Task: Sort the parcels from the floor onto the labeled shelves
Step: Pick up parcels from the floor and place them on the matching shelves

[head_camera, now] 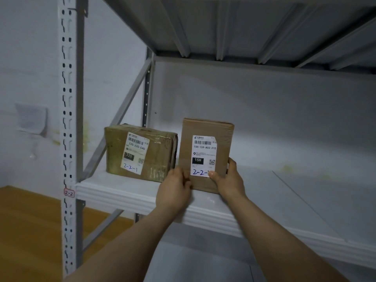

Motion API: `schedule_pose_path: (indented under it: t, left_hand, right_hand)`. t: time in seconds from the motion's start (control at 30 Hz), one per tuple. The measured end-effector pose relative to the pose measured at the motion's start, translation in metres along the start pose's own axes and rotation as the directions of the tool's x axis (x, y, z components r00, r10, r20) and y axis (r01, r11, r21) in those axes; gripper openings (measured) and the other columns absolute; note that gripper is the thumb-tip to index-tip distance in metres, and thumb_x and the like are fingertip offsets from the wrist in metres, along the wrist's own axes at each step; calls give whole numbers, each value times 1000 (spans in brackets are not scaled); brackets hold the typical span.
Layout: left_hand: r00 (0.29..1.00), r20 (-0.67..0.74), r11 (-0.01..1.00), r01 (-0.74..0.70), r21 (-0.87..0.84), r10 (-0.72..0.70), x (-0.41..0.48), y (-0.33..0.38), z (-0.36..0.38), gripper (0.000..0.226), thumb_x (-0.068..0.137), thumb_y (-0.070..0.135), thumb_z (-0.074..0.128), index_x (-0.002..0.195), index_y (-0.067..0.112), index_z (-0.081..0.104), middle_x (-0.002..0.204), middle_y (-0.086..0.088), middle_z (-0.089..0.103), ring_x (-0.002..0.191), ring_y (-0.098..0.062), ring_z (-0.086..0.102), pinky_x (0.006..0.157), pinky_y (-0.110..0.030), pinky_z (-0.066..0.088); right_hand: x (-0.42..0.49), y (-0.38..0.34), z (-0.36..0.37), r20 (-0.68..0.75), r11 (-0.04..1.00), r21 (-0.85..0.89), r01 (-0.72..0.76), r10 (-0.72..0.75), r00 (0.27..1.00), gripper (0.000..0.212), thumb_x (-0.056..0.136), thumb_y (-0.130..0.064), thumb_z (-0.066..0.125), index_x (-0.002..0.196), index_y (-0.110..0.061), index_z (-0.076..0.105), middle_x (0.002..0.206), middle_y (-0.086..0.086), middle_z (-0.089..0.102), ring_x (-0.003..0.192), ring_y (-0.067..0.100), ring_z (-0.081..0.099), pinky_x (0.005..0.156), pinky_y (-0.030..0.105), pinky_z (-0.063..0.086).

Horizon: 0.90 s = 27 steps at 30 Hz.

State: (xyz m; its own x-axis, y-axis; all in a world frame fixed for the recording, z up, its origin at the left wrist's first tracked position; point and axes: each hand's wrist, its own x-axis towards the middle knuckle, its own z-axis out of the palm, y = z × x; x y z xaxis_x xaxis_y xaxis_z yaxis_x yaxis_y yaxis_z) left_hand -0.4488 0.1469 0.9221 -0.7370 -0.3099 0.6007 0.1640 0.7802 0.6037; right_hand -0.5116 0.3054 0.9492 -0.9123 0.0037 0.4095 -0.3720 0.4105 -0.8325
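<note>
A brown cardboard parcel [221, 139] stands upright on the white shelf [122, 195], its white label reading 15H-159-A03-210 and a handwritten 2-2 code partly covered by a thumb. My left hand [173, 191] grips its lower left corner. My right hand [231, 180] holds its lower right side, thumb over the label. To its left, close beside it, sits a tape-wrapped parcel [158, 157] labelled 220-220-C40 and 2-2-1.
The shelf's left upright [69, 119] carries a small tag [69, 193] marked 2-2. Another shelf deck [244, 27] hangs overhead. The shelf surface runs bare to the right [305, 190]. Wooden floor [26, 231] shows at the lower left.
</note>
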Motion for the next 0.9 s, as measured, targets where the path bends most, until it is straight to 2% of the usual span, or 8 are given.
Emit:
schedule_pose_path:
  t: [0.13, 0.2, 0.33, 0.47, 0.63, 0.77, 0.83, 0.9]
  left_hand:
    - [1000, 1, 999, -30, 14, 30, -2, -1, -2, 15, 85, 20, 62, 81, 23, 47, 91, 1, 61, 76, -19, 56, 63, -32, 42]
    - [999, -3, 999, -46, 15, 46, -2, -2, -2, 13, 84, 19, 61, 80, 22, 49, 88, 0, 61, 75, -20, 57, 61, -32, 43]
    - [999, 2, 999, -45, 2, 45, -1, 0, -4, 13, 85, 20, 58, 78, 22, 47, 83, 1, 59, 72, -22, 54, 58, -31, 35]
    - [1000, -14, 998, 4, -61, -4, -2, 2, -17, 7, 84, 21, 61, 81, 17, 55, 85, 1, 65, 79, -24, 60, 64, -36, 48]
    - [999, -18, 997, -48, -63, 47, -24, -5, -50, 5, 85, 20, 61, 85, 15, 59, 81, 1, 65, 79, -26, 60, 65, -38, 50]
    - [995, 7, 992, -98, -80, 99, -51, -24, -95, 12, 80, 26, 66, 83, 27, 55, 75, 13, 58, 72, -11, 57, 57, -26, 37]
    - [989, 67, 991, -125, -47, 128, -67, -42, -120, 18, 78, 34, 67, 90, 32, 53, 84, 15, 58, 75, -6, 56, 58, -25, 38]
    - [978, 145, 989, -149, 7, 147, -86, -64, -144, 29, 79, 40, 68, 104, 31, 56, 99, 14, 59, 85, -7, 59, 67, -27, 46]
  right_hand:
    - [1, 2, 10, -17, 1000, 19, -14, 14, 1000, 68, 89, -33, 71, 146, -36, 36, 126, -8, 66, 111, 24, 63, 83, 27, 39]
    - [-1, 3, 11, -22, 1000, 24, -16, 17, 1000, 68, 90, -32, 70, 148, -35, 35, 126, -8, 66, 113, 24, 63, 83, 26, 38]
    - [-5, 3, 8, 14, 999, -16, -47, 47, 999, 73, 91, -33, 70, 152, -35, 29, 131, -3, 65, 115, 25, 62, 85, 28, 42]
    - [-14, -2, 5, -2, 983, -82, -161, 162, 987, 85, 89, -38, 71, 157, -23, 20, 136, 9, 62, 123, 32, 58, 95, 36, 44]
    - [-47, -25, 5, -95, 971, -41, -237, 232, 968, 61, 91, -28, 68, 141, -12, 37, 132, 14, 59, 115, 34, 59, 98, 39, 48]
    - [-88, -49, 14, -218, 975, -70, -212, 192, 957, 49, 90, -24, 66, 131, -11, 43, 135, 16, 49, 116, 37, 57, 91, 34, 44]
    - [-117, -58, 27, -210, 988, -100, -120, 97, 973, 47, 87, -27, 68, 127, -14, 47, 131, 12, 51, 112, 32, 58, 89, 30, 43]
    - [-152, -66, 44, -161, 991, -133, -5, -16, 987, 46, 86, -30, 70, 125, -18, 48, 125, 4, 56, 104, 22, 60, 84, 29, 45]
